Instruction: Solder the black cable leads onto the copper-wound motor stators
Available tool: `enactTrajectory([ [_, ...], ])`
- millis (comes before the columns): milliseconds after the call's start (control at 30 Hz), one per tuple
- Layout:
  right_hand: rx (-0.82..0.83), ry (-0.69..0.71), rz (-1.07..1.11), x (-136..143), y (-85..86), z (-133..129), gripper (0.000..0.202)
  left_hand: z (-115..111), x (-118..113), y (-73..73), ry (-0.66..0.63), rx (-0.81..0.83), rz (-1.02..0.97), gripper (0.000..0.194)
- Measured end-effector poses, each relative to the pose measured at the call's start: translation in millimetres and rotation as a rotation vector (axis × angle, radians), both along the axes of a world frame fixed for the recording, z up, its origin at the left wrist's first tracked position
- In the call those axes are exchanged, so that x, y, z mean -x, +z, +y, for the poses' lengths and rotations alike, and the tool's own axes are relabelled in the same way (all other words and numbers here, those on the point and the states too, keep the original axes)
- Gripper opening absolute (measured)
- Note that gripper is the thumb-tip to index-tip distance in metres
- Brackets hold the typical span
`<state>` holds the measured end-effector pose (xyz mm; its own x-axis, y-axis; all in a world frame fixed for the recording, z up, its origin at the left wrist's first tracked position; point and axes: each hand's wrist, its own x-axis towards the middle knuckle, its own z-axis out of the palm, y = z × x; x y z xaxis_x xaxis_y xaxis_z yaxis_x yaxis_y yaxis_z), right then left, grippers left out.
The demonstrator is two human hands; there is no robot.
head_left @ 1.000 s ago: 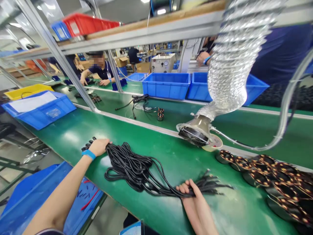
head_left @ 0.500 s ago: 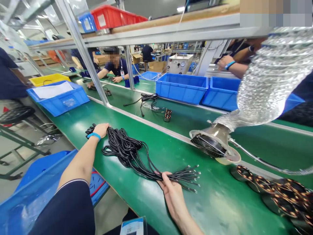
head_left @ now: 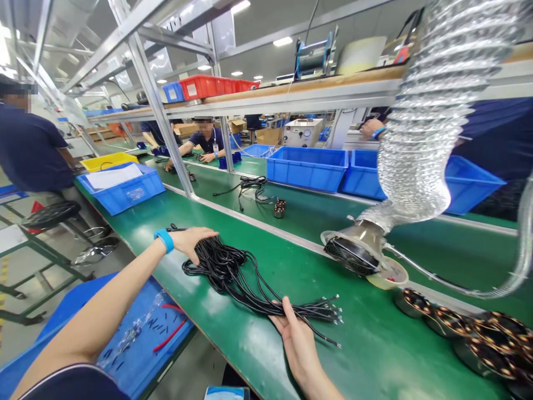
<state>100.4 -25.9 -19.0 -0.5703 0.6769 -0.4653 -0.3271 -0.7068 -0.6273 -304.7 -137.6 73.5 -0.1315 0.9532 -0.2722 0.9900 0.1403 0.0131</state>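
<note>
A long bundle of black cables [head_left: 225, 265] lies on the green bench [head_left: 200, 322], its stripped wire ends fanned out to the right. My left hand [head_left: 192, 242], with a blue band at the wrist, rests over the far left part of the bundle, thumb apart from the outstretched fingers. Near the wire ends, my right hand [head_left: 295, 328] has its thumb over the cables and its fingers beneath them, closed round the bundle.
A fan-shaped intake [head_left: 353, 250] on a silver duct [head_left: 416, 128] stands right of the cables. Copper-wound parts [head_left: 483, 339] crowd the right edge. Blue bins [head_left: 308, 169] line the far side. A blue tray [head_left: 145, 333] sits below left. Co-workers sit and stand beyond.
The camera view has tilted up. My left hand has shifted right along the bundle and its fingers have spread. My right hand still holds the cables; one wire end now hangs apart from the others.
</note>
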Motion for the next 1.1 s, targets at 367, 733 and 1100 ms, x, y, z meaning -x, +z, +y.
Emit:
enactTrajectory([
  [367, 0.140, 0.015, 0.069, -1, 10.5, -4, 0.047, 40, -44, -17.6, -0.132, 0.105, -0.086, 0.133],
  [733, 0.287, 0.105, 0.031, -24, 24.6, -12, 0.035, 51, -52, 1.2, -0.247, 0.036, -0.020, 0.064],
  [1100, -1.290, 0.255, -0.409, -14, 61.2, -1, 0.054, 49, -61, 37.5, -0.204, -0.171, -0.077, 0.029],
])
